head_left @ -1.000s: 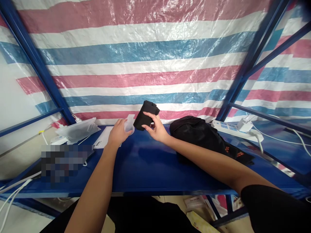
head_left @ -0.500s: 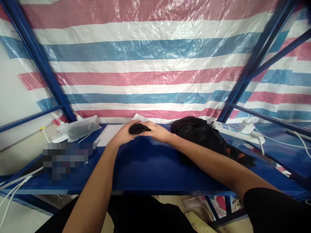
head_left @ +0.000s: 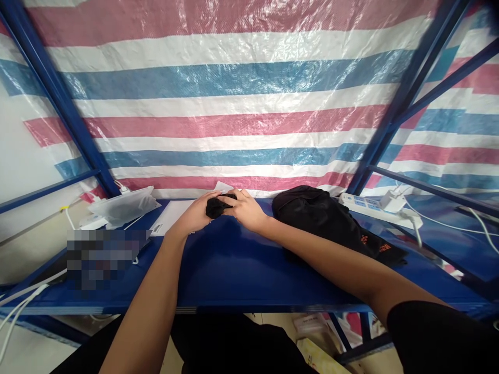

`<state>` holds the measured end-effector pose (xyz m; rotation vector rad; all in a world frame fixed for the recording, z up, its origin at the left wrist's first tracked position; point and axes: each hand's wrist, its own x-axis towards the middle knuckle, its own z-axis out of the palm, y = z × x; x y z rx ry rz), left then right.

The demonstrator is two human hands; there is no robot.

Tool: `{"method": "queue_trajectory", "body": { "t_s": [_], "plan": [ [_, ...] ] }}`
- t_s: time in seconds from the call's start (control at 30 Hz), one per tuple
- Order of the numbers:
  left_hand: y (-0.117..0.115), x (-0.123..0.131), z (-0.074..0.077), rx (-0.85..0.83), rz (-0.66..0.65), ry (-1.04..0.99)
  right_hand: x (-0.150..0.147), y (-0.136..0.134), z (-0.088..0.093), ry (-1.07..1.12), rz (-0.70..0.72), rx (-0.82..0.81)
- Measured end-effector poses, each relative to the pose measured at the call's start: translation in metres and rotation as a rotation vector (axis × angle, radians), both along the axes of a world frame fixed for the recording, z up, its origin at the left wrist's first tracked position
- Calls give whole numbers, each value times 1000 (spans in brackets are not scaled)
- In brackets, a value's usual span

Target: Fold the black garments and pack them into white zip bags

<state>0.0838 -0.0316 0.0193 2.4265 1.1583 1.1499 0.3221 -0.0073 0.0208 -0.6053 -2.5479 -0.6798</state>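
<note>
Striped sheet (head_left: 234,83): hanging behind the rack as a backdrop, closing off the space.
Worktop (head_left: 234,270): blue metal, carrying everything; both forearms are reaching across it.
Black clothes (head_left: 319,215): lying in a loose heap just right of the hands, apparently kept within easy reach.
Plastic bag (head_left: 125,205): clear, sitting at the far left, well apart from the hands.
Power strip (head_left: 366,206): white, resting at the back right with a charger plugged in.
Right hand (head_left: 244,210): lying over the bundle, grip spread with fingers fairly straight, pressing rather than closing.
Left hand (head_left: 195,215): grip curling shut on the bundle's left end, probably to keep it from unrolling.
Black bundle (head_left: 215,206): sitting on the worktop at the back centre, squeezed between both hands. A second ago the right hand was holding it up in the air; now it is down and bunched tighter.
</note>
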Motion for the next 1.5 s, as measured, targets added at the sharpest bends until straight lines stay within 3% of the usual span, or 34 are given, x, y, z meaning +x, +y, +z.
{"method": "queue_trajectory", "body": {
  "t_s": [0.23,0.43,0.53,0.63,0.8,0.9,1.0,1.2,1.4,1.5],
  "plan": [
    [-1,1,0,-32,-24,-25,5,10,-10,65,73,-73],
    [4,2,-8,-238,11,-120,7,16,-21,565,364,-294],
    [8,10,-12,-151,13,-246,-2,8,-21,879,306,-472],
    [14,25,-18,-52,82,-334,-9,3,-21,1061,237,-589],
    [13,59,-25,54,243,-340,-11,6,-17,1215,171,-541],
    [5,77,-22,119,295,-369,-9,6,-15,1174,137,-449],
    [0,85,-20,212,294,-319,-5,6,-15,985,113,-397],
    [8,72,-25,240,208,-213,4,6,-15,717,52,-344],
    [14,57,-27,207,137,-191,3,7,-22,733,182,-410],
    [12,60,-27,181,121,-203,-3,7,-24,840,172,-485]
  ]
}}
